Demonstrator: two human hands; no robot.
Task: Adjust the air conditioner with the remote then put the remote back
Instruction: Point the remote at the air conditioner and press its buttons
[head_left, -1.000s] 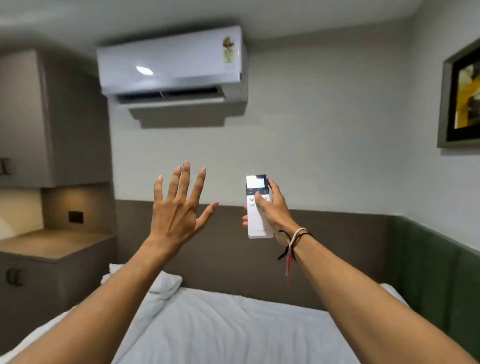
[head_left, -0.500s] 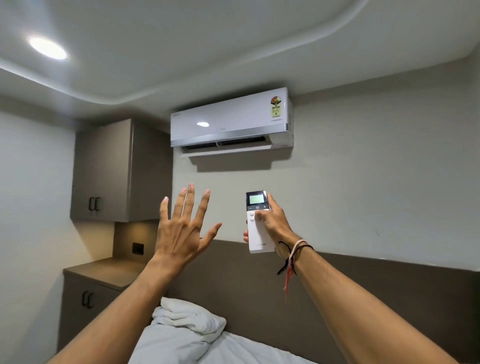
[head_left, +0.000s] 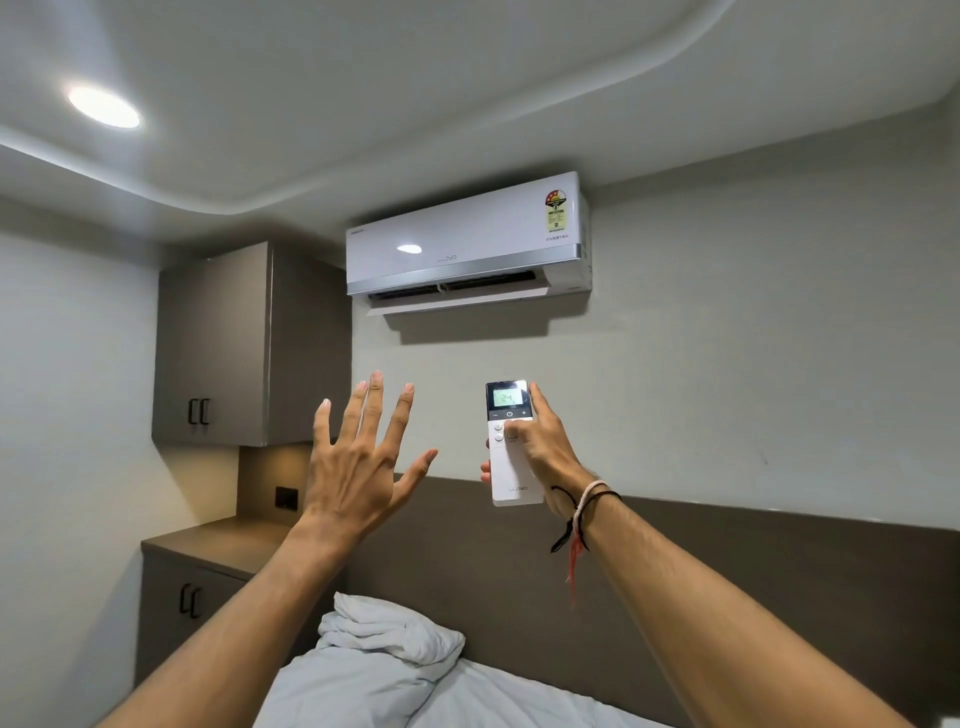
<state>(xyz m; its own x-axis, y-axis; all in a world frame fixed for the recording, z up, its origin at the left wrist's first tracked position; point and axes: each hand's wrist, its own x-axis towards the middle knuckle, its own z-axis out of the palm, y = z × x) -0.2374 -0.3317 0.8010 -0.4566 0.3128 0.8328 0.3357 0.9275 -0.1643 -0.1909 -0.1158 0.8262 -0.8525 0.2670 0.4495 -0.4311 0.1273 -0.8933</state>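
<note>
So the remote (head_left: 511, 447) is up in the right hand (head_left: 545, 447), grip wrapped around it with the thumb on the buttons under the screen, pointed at the air conditioner (head_left: 467, 244) on the wall above. The screen was dark a second ago and now it's lit showing 24, and the flap on the unit is hanging open, so I'd guess the adjusting bit is happening right now and putting it back hasn't started. The left hand (head_left: 358, 457) just stays raised beside it, fingers spread wide, holding nothing.
</note>
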